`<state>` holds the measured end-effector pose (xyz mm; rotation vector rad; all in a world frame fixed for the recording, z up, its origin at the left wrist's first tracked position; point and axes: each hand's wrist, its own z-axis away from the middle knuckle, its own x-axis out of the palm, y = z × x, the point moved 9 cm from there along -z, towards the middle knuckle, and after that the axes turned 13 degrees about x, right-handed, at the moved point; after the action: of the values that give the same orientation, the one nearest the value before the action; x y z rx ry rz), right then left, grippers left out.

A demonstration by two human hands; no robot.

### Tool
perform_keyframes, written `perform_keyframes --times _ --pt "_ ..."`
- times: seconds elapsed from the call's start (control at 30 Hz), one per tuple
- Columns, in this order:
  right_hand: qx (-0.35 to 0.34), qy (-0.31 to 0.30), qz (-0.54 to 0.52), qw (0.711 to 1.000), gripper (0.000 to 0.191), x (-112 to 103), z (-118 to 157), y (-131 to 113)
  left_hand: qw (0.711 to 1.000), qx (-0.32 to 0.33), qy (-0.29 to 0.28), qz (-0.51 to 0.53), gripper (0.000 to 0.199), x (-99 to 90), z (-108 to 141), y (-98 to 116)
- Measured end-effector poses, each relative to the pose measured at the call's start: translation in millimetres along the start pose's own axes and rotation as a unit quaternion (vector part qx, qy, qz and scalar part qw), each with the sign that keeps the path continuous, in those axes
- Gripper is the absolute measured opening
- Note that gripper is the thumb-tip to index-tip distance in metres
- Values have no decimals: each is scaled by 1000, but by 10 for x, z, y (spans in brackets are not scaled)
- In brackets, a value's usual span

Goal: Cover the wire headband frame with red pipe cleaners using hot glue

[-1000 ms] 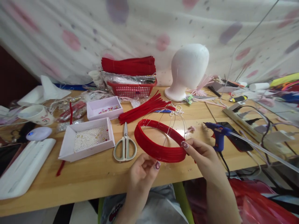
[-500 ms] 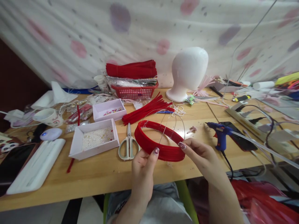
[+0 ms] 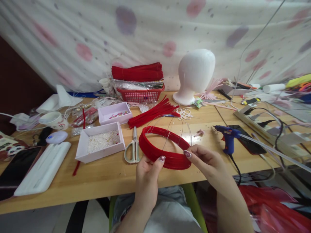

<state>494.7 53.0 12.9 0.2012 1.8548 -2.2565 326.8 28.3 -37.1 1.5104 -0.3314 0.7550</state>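
A red fuzzy band bent into a ring [image 3: 153, 152], with thin wires arching over it, is held above the front of the table. My left hand [image 3: 149, 173] grips its near side, thumb on the outer face and fingers hidden beneath. At the ring's right side, my right hand [image 3: 206, 161] pinches the edge between thumb and fingers. Scissors [image 3: 133, 149] lie just left of the ring, partly behind it. Past the ring, a bundle of red pipe cleaners [image 3: 153, 113] rests on the table.
Two white boxes, one of pearl beads [image 3: 80, 152] and one of coloured gems [image 3: 103, 118], stand left. A red basket [image 3: 141, 96] and a foam head [image 3: 196, 74] are at the back. Right are a blue glue gun [image 3: 228, 137], a phone [image 3: 252, 142] and a power strip [image 3: 245, 121].
The view has shifted slightly, and the ring now covers more of the scissors. Both hands keep the same grip on the ring.
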Motion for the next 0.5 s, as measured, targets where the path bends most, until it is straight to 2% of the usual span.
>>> perform_keyframes --times 0.2,0.37,0.5 --pt "17 -35 6 999 39 79 12 82 1000 -3 27 -12 39 -72 -17 -17" --pt "21 -25 1 999 39 61 4 114 999 -44 13 -8 41 -18 45 28" --pt "21 -28 1 999 40 66 -3 113 998 -57 27 -19 38 -14 93 95"
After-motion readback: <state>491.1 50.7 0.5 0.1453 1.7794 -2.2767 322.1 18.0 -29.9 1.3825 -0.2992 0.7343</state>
